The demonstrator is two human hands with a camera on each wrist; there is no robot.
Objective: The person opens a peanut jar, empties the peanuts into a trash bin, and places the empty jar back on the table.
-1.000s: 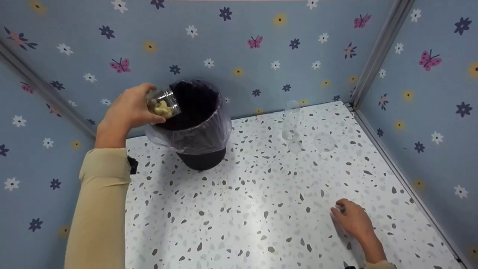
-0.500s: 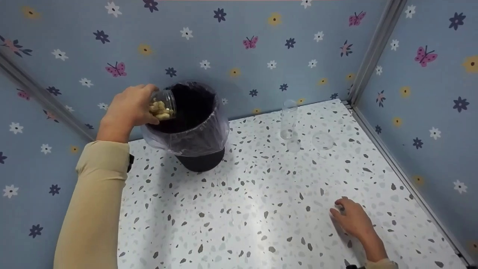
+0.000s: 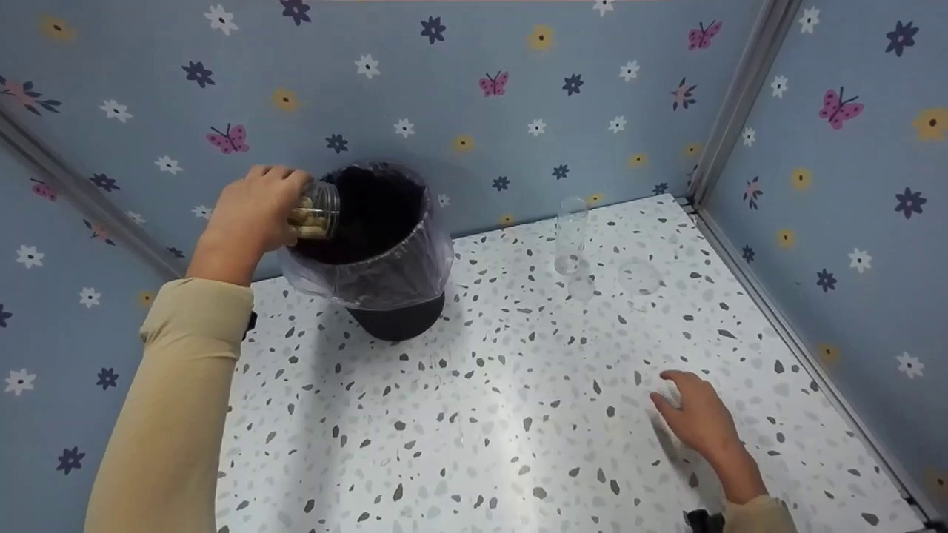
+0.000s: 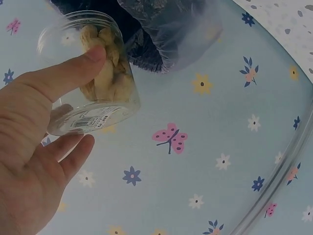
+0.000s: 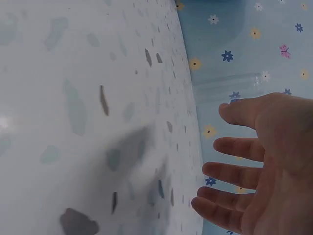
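My left hand (image 3: pixel 252 211) grips a clear jar (image 3: pixel 326 211) lying tipped on its side, mouth facing right over the bin's opening. Inside are several peanuts in their shells (image 4: pixel 105 73); a barcode label shows on the jar's base in the left wrist view. Under the jar stands a black bin (image 3: pixel 396 318), lined with a translucent lilac bag (image 3: pixel 400 274) folded over the rim. At the right of the table, my right hand (image 3: pixel 700 414) hovers low with fingers loosely spread, and the right wrist view shows nothing in it.
A tall clear cylinder (image 3: pixel 572 235) stands near the back wall on the speckled table (image 3: pixel 518 355). To its right lies a clear round lid-like disc (image 3: pixel 639 278). Blue flowered walls (image 3: pixel 459 89) enclose the back and both sides.
The jar has turned further in my left hand's grip, and the peanuts have shifted inside it. My right hand has risen slightly and its fingers have spread apart.
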